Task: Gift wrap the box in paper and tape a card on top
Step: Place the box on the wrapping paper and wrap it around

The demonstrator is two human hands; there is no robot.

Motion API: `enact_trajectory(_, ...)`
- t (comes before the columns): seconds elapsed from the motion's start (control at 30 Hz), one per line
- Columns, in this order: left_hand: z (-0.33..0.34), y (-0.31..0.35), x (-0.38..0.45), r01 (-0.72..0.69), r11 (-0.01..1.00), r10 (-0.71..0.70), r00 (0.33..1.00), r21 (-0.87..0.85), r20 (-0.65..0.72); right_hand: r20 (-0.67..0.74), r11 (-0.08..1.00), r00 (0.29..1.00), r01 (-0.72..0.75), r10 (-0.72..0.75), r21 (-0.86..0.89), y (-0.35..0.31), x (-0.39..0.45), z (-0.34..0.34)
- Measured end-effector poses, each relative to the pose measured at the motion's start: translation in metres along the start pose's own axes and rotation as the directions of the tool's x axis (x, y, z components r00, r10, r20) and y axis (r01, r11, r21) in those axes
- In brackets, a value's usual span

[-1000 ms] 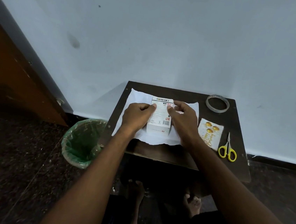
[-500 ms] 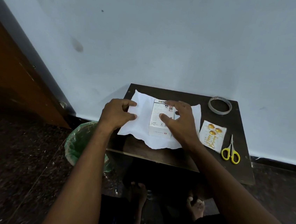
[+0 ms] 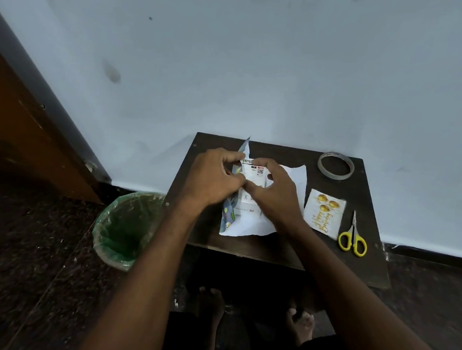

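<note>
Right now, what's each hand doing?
Left hand: holds the wrapping paper's folded-up left edge.
Right hand: fingers curled on the box, holding it.

1. Dim, flat, bluish light; the wall (image 3: 264, 64) is the brightest surface.
2. The floor (image 3: 15, 266) at near left is dark and smeared.
3. Straight edges bow toward the frame's borders.

Left hand (image 3: 214, 179) folding paper (image 3: 250, 225) up against box (image 3: 254, 174); right hand (image 3: 275, 191) pressing box; card (image 3: 323, 216), scissors (image 3: 354, 236), tape (image 3: 335, 166) on surface (image 3: 287, 255).
</note>
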State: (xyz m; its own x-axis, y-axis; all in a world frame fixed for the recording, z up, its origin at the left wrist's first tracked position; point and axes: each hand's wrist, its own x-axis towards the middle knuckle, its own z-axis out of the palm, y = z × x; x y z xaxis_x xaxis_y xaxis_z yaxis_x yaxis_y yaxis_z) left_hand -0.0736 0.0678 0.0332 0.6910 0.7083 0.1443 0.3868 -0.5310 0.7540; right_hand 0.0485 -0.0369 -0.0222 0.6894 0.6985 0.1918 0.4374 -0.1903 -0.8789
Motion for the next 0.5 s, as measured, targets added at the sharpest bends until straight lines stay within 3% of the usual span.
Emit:
enact_trajectory(0.1,0.005,-0.002,-0.002,-0.029,1.000,0.029,0.999,0.000,0.034,0.019,0.999,1.000,-0.019,0.018,0.050,-0.002,0.000,-0.004)
enact_trajectory(0.23,0.005,-0.014,0.004,0.037,0.993,-0.028,0.996,-0.112,0.081,0.060,0.998,0.998,-0.019,0.015,0.059,-0.005,0.000,-0.009)
enact_trajectory(0.33,0.006,-0.019,0.005,-0.009,0.994,0.018,0.997,-0.110,0.081,0.070,0.997,0.997,-0.042,0.037,0.071,-0.004,0.002,-0.011)
enact_trajectory(0.5,0.004,-0.022,0.006,-0.040,0.990,0.056,0.992,-0.134,0.114,0.115,0.970,0.977,-0.196,0.180,0.142,-0.005,0.012,-0.013)
